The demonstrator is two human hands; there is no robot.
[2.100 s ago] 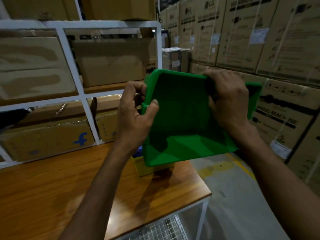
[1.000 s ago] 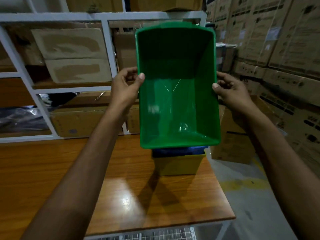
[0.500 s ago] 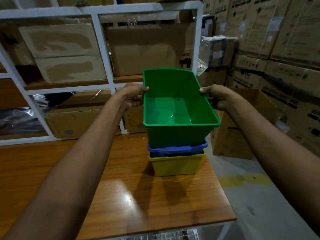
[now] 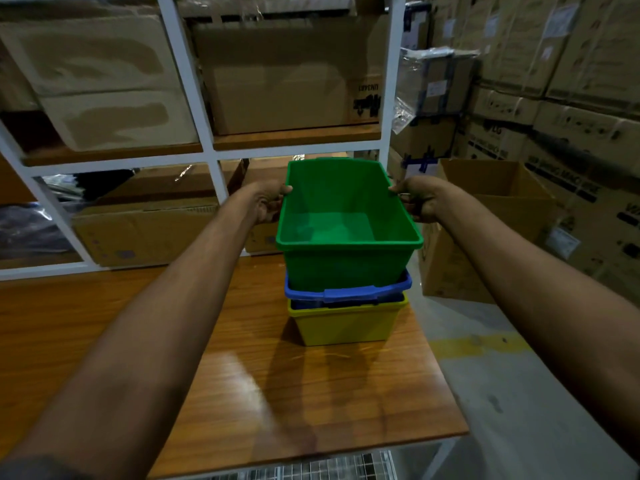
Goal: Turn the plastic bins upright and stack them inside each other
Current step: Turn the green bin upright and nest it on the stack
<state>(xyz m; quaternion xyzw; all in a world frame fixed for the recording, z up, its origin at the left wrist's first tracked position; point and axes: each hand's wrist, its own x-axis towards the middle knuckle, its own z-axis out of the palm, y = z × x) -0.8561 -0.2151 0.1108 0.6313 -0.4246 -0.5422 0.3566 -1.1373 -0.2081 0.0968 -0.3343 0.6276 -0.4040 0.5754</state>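
white shelf rack full of cartons behind, wooden desk in front of it, open cardboard box on the floor off the desk's right edge.

stack sits near the desk's right side. green bin on top, upright, mouth up, lower part down inside the blue bin. blue is nested in the yellow bin, only its rim band showing. yellow stands on the desk. green looks level, probably not fully seated, a lot of wall is above blue's rim.

long axis of all three runs away from the person toward the rack, short end wall facing the camera.

left hand and right hand each on a long-side rim of green, toward the far end. thumbs over the rim lip, fingers curled under it outside, so pinching the rim.

handling, my read: empty thin moulded plastic, light, not fragile, smooth so a bit slippery. walls likely flex, rim is the stiff part, so grip there, both long sides evenly, else it cocks and jams in blue.
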